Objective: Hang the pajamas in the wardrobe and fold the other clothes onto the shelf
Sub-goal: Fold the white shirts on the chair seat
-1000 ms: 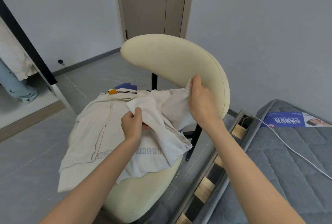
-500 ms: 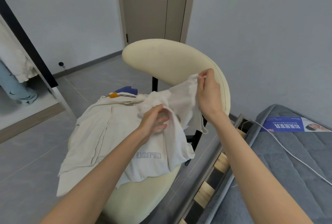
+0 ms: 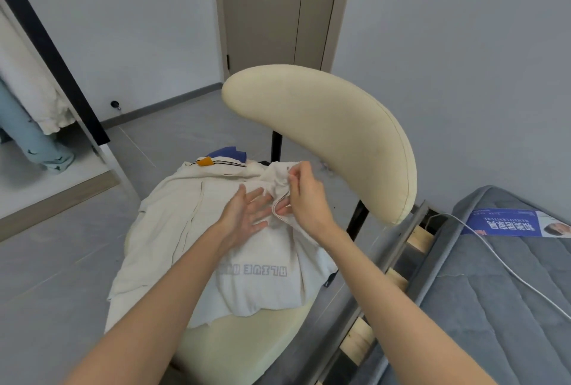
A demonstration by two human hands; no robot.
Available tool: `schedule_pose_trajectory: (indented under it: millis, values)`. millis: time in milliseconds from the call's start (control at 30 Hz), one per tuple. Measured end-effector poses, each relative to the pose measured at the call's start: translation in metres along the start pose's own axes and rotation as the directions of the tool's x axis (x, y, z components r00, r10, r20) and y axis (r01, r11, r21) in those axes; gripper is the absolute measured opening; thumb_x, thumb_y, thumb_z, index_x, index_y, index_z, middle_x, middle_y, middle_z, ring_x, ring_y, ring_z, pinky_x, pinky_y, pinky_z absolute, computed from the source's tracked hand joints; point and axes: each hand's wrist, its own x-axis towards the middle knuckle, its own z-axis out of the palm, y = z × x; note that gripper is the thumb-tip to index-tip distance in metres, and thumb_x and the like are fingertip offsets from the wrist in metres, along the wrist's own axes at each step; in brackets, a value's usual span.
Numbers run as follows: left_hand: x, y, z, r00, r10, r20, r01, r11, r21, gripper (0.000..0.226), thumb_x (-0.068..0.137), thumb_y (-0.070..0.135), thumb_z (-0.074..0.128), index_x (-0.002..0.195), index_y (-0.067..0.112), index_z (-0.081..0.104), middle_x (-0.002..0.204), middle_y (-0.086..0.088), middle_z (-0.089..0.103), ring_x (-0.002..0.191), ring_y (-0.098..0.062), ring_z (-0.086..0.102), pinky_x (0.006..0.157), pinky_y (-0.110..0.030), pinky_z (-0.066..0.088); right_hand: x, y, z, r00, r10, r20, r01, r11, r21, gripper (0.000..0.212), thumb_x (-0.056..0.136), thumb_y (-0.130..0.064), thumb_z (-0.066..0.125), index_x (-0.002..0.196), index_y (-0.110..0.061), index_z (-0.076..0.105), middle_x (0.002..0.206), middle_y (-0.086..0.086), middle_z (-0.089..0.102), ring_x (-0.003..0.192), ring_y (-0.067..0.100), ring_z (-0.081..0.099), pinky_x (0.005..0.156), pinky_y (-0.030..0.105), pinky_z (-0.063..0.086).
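Note:
A white T-shirt (image 3: 265, 279) with grey lettering lies on top of a cream garment (image 3: 173, 220) on the seat of a cream chair (image 3: 327, 125). My right hand (image 3: 304, 199) pinches the T-shirt's upper edge near the chair back, fingers curled round the fabric. My left hand (image 3: 247, 214) lies on the shirt just left of it, fingers straight and spread. A dark blue piece of clothing (image 3: 228, 152) peeks out behind the pile.
An open wardrobe (image 3: 77, 100) stands at the left with a white garment (image 3: 27, 84) and light blue trousers (image 3: 34, 140) hanging inside. A bed with a grey mattress (image 3: 494, 292), a white cable (image 3: 506, 267) and a blue leaflet (image 3: 513, 225) is at the right. A closed door (image 3: 275, 10) is behind.
My right hand has lowered the shirt's edge from up by the chair back down onto the pile. My left hand let go of the fabric and now lies flat and spread.

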Motion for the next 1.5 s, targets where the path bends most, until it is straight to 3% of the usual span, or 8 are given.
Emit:
schedule_pose_trajectory:
  millis: [133,367,533,667,900,1067,1200,1500]
  values:
    - [0.002,0.008,-0.039,0.994,-0.034,-0.1,0.027,0.997,-0.076,0.06,0.099,0.053,0.016,0.138,0.017,0.044,0.135,-0.004,0.054,0.123,-0.026,0.05,0.102,-0.041,0.035,0.013,0.009,0.033,0.941,0.259,0.219,-0.309,0.922,0.233,0.019,0.103,-0.009,0.029,0.117,-0.009,0.042,0.116,0.007,0.047,0.096,0.033,0.066,0.077,0.037,0.052]
    - [0.008,0.0,-0.046,0.982,-0.013,-0.189,0.057,0.972,0.227,0.04,0.096,0.038,0.049,0.129,0.014,0.051,0.123,-0.004,0.059,0.111,-0.022,0.055,0.089,-0.033,0.047,-0.002,0.056,0.009,0.991,0.133,0.001,-0.124,0.93,-0.347,0.048,0.087,0.005,0.039,0.131,-0.01,0.05,0.129,0.01,0.054,0.109,0.03,0.054,0.094,0.034,0.045]
    - [0.02,-0.015,-0.013,0.971,0.112,-0.21,-0.003,0.889,0.459,0.03,0.087,0.038,0.063,0.1,0.012,0.064,0.084,-0.006,0.06,0.076,-0.019,0.058,0.06,-0.024,0.044,-0.024,0.086,-0.016,0.88,0.38,0.286,-0.15,0.792,-0.592,0.07,0.084,-0.01,0.055,0.146,-0.021,0.024,0.143,0.007,0.034,0.131,0.033,0.031,0.098,0.04,0.039]
    - [0.03,-0.02,-0.007,0.938,0.183,-0.295,-0.036,0.897,0.441,0.028,0.09,0.025,0.06,0.111,0.006,0.063,0.113,-0.013,0.064,0.102,-0.028,0.06,0.084,-0.032,0.051,-0.031,0.09,-0.017,0.967,0.167,0.191,0.036,0.656,-0.754,0.036,0.093,-0.021,0.051,0.129,-0.019,0.045,0.121,0.005,0.051,0.108,0.027,0.045,0.084,0.033,0.04]
    - [0.035,-0.001,-0.005,0.927,0.26,-0.271,-0.172,0.936,0.308,0.018,0.097,0.021,0.049,0.114,0.017,0.052,0.108,-0.004,0.057,0.093,-0.021,0.059,0.058,-0.027,0.053,-0.053,0.081,0.0,0.893,-0.369,0.26,0.428,0.511,-0.746,0.013,0.092,-0.017,0.061,0.083,-0.008,0.063,0.078,0.006,0.057,0.071,0.025,0.055,0.059,0.031,0.04]
    - [0.036,-0.01,-0.025,0.915,0.176,-0.364,-0.063,0.951,0.303,0.021,0.096,0.019,0.049,0.11,0.003,0.051,0.102,-0.009,0.053,0.091,-0.023,0.056,0.068,-0.033,0.053,-0.051,0.091,0.013,0.938,0.008,0.345,0.213,0.773,-0.598,0.031,0.101,-0.024,0.041,0.113,-0.012,0.067,0.108,0.005,0.066,0.1,0.021,0.059,0.085,0.033,0.046]
    - [0.031,-0.014,-0.036,0.898,0.141,-0.417,-0.031,0.965,0.26,0.008,0.092,0.007,0.049,0.1,0.008,0.047,0.089,-0.012,0.055,0.068,-0.017,0.057,0.061,-0.031,0.055,-0.05,0.101,-0.001,0.999,0.015,0.031,-0.003,0.925,-0.38,0.021,0.095,-0.015,0.053,0.107,-0.013,0.07,0.105,-0.002,0.069,0.096,0.013,0.06,0.08,0.018,0.043]
    - [0.005,-0.021,-0.037,0.879,0.399,-0.261,-0.151,0.751,0.642,0.039,0.091,0.016,0.054,0.127,0.016,0.04,0.119,0.001,0.047,0.102,-0.014,0.048,0.086,-0.029,0.04,-0.052,0.124,-0.003,0.796,0.587,0.151,-0.569,0.809,-0.147,0.069,0.083,-0.059,0.06,0.134,-0.019,0.037,0.115,-0.006,0.047,0.099,0.014,0.048,0.08,0.027,0.038]
